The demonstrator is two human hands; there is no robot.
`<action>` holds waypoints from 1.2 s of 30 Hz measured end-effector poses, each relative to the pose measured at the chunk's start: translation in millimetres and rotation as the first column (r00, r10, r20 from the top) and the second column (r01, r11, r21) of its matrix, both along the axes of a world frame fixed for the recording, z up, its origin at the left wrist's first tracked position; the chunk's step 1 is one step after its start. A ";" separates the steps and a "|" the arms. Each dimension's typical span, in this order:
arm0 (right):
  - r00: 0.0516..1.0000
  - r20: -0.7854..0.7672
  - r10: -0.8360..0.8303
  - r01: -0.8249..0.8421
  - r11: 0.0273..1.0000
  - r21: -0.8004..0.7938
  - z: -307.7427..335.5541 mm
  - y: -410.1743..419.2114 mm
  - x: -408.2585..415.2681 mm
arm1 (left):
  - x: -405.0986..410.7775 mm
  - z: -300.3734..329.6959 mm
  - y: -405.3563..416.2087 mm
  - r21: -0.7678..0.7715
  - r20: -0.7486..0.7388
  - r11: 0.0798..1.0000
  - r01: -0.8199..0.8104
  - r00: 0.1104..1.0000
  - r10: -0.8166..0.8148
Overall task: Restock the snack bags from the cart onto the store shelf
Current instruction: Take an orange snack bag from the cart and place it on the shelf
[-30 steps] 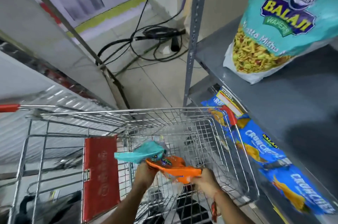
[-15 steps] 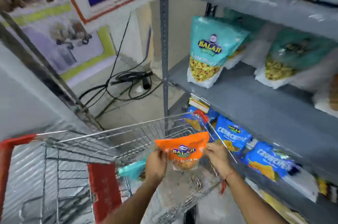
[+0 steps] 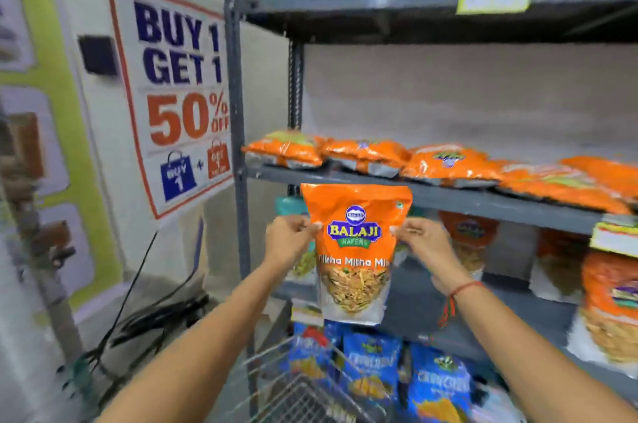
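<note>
Both hands hold an orange snack bag point(image 3: 355, 250) upright in front of the shelf point(image 3: 483, 203).

The left hand point(image 3: 288, 243) pinches the bag's left edge and the right hand point(image 3: 419, 243) pinches its right edge, both about level with the printed logo, fingers closed on the film. The bag hangs in the air, its top just overlapping the front lip of the grey shelf that carries a row of orange bags point(image 3: 448, 163) lying flat. More orange bags point(image 3: 607, 298) stand on the tier below to the right, and blue bags point(image 3: 373, 370) sit on the lowest tier behind the wire cart point(image 3: 303, 384), whose rim shows at the bottom edge. A red thread point(image 3: 462, 291) circles the right wrist. A sale poster point(image 3: 179, 91) hangs on the wall to the left.
</note>
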State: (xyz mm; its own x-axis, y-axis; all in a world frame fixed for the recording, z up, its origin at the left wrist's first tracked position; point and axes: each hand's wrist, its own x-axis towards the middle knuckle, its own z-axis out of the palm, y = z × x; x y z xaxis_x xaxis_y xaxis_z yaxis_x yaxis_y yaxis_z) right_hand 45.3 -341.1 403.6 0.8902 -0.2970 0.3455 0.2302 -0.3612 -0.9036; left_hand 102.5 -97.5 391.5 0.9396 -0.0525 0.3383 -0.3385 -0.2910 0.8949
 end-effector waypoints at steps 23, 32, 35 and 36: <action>0.994 -0.015 -0.106 0.107 0.994 0.035 53.6 -90.1 -44.4 | 0.5 53.3 -104.6 -0.129 -0.078 0.958 0.256 0.960 -0.267; 0.964 -0.202 -0.171 0.181 0.983 0.028 -42.4 -200.5 -25.2 | 26.2 -55.9 -215.1 -0.012 -0.240 0.956 0.292 0.928 -0.287; 0.947 -0.231 -0.223 0.242 0.968 0.059 -65.7 -237.6 -17.7 | 36.3 -78.5 -259.7 0.002 -0.266 0.960 0.281 0.925 -0.270; 0.942 -0.238 -0.235 0.258 0.964 0.068 -71.2 -248.2 -15.3 | 39.9 -84.5 -274.3 0.008 -0.268 0.961 0.275 0.927 -0.263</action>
